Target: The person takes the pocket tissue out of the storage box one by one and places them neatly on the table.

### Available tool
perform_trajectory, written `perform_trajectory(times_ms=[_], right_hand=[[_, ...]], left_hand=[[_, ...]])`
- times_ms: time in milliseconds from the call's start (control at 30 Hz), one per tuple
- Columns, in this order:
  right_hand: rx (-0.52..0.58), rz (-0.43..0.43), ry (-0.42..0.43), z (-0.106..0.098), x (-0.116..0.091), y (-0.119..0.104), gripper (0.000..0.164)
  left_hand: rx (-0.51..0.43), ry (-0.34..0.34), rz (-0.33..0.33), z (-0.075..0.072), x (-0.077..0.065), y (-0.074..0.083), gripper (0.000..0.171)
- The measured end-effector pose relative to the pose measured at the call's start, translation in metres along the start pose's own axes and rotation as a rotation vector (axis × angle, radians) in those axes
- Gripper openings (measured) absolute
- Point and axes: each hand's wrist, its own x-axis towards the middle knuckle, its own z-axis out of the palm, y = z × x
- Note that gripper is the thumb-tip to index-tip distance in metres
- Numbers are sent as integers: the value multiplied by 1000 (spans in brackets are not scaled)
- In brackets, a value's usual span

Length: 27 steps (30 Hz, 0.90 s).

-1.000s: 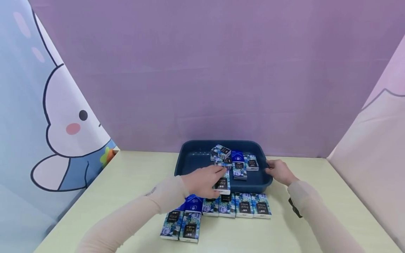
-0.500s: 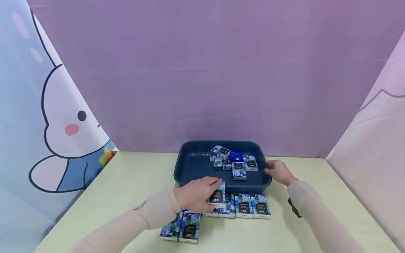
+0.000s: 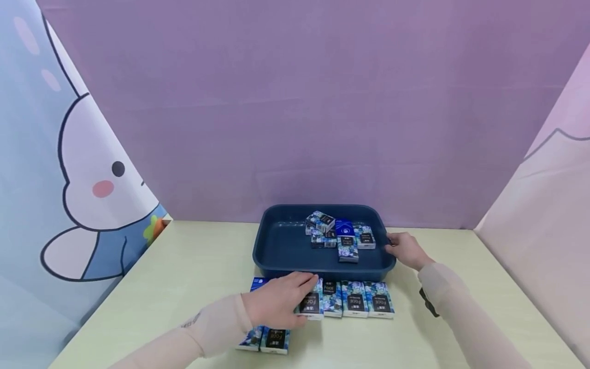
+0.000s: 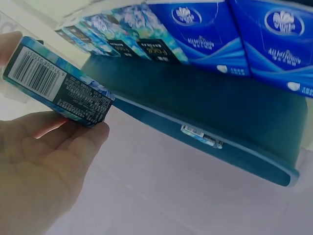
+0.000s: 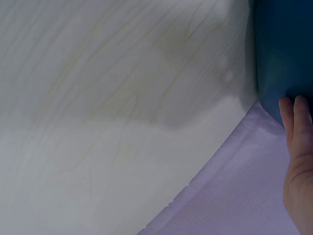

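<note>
My left hand (image 3: 278,302) pinches a floral tissue pack (image 3: 311,303) between thumb and fingers, just in front of the tray. In the left wrist view the pack's barcode side (image 4: 58,81) faces the camera. Under and beside that hand lies a row of tissue packs (image 3: 354,300), some partly covered by it. My right hand (image 3: 407,250) grips the right end of a dark blue plastic tray (image 3: 281,246). In the right wrist view two of its fingers (image 5: 301,122) reach the tray's wall (image 5: 283,54).
Inside the tray, several tissue packs (image 3: 366,237) lie loosely toward the right, among them a plain blue one (image 3: 344,227). Two floral packs (image 3: 275,340) lie nearer the front of the pale table (image 3: 207,256). A purple cloth (image 3: 295,128) hangs right behind the tray.
My left hand has brought the tissue pack from over the tray's near edge toward me and slightly left, down to the row on the table. The right hand stays at the tray.
</note>
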Motion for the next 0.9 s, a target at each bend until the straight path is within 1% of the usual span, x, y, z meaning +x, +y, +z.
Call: perform_trajectory(times_ms=[167,333,567,700,900], right_hand=[[-14,-4,-3,-2,-2,-1,48],[-17,-1,-7,-3,-3,-2,48],[-17,-7,-9,-2,-2,-2,48],[-13,-2,-12,-1,-2,-2,48],[-18,-12,-7,-1,-2,-1,48]], left_hand=[[-11,-5,14,5,-7,3,75],[0,0,40,13,-12,6,75],[-1,-22,8,27,-16,10,75],[18,-18,47,35,-18,11,75],[-6,-47,88,49,-19,11,73]])
